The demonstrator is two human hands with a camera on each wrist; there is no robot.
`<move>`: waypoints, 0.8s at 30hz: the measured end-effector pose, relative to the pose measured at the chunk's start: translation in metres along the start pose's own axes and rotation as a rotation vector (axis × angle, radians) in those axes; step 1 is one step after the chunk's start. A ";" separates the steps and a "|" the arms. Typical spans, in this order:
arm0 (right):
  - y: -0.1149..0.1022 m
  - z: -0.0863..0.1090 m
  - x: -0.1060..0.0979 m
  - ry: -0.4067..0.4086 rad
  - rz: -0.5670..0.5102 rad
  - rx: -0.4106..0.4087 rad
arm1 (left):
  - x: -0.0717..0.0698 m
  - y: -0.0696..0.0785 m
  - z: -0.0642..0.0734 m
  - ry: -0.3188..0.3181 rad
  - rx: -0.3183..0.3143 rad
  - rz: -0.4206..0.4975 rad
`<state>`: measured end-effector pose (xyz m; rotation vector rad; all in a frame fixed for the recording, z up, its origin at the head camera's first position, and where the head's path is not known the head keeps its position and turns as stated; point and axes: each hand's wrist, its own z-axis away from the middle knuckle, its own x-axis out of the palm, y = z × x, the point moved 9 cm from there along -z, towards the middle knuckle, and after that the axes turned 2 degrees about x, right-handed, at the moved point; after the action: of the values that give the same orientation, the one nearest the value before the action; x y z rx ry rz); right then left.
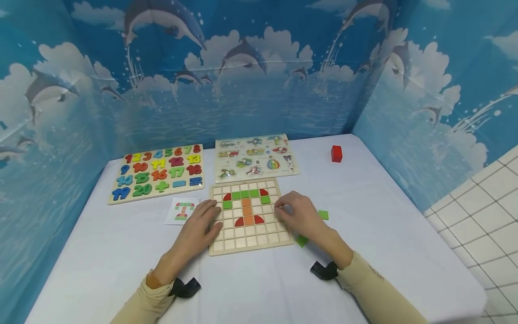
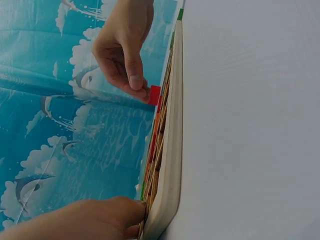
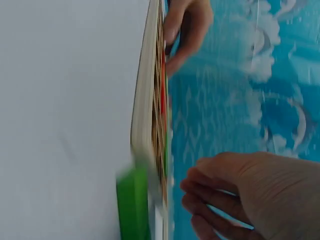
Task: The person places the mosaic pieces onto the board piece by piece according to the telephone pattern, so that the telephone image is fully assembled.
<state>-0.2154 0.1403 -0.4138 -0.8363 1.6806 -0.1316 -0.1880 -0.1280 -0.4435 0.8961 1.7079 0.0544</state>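
Observation:
A wooden grid board [image 1: 252, 240] holds a pattern of green, orange and red tiles. My left hand [image 1: 198, 227] rests along its left side, with fingertips and thumb over the border; the left wrist view shows that hand [image 2: 107, 217] low against the board edge [image 2: 172, 150]. Above the board's right side hovers my right hand [image 1: 301, 215], thumb and fingers drawn together in a loose curl. Seen from the right wrist, this hand [image 3: 235, 192] shows no tile at its fingertips. Loose green tiles [image 1: 323, 214] lie beside and partly under the right forearm.
Left of the board is a pattern card [image 1: 182, 211], partly behind the left hand. A number puzzle [image 1: 159, 173] and a picture puzzle [image 1: 255, 157] lie farther back. A red block [image 1: 336, 154] stands at the back right, and dolphin-print curtains [image 1: 243, 99] enclose the table.

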 end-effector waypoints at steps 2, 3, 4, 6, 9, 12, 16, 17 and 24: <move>0.016 0.003 -0.013 0.046 -0.001 0.040 | 0.000 0.000 0.000 -0.002 -0.006 -0.005; 0.024 0.005 -0.020 0.066 -0.007 0.062 | -0.001 0.000 0.000 -0.002 -0.007 -0.009; 0.032 0.007 -0.025 0.081 -0.006 0.082 | -0.001 0.000 0.000 -0.001 -0.008 -0.010; 0.045 0.013 -0.035 0.103 -0.009 0.114 | -0.001 0.000 0.000 0.003 -0.008 -0.016; 0.061 0.020 -0.045 0.111 -0.016 0.143 | -0.002 -0.001 0.001 0.010 -0.009 -0.018; 0.073 0.028 -0.051 0.108 -0.010 0.166 | -0.002 -0.001 0.001 0.012 -0.007 -0.017; 0.090 0.042 -0.058 0.082 0.011 0.205 | -0.001 0.000 0.003 0.012 -0.002 -0.023; 0.094 0.046 -0.059 0.069 0.017 0.213 | 0.000 0.000 0.003 0.013 -0.001 -0.024; 0.109 0.063 -0.063 -0.057 0.017 0.192 | 0.000 0.000 0.004 0.022 0.000 -0.033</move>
<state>-0.2051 0.2790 -0.4369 -0.6755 1.5925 -0.2517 -0.1851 -0.1294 -0.4449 0.8699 1.7431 0.0424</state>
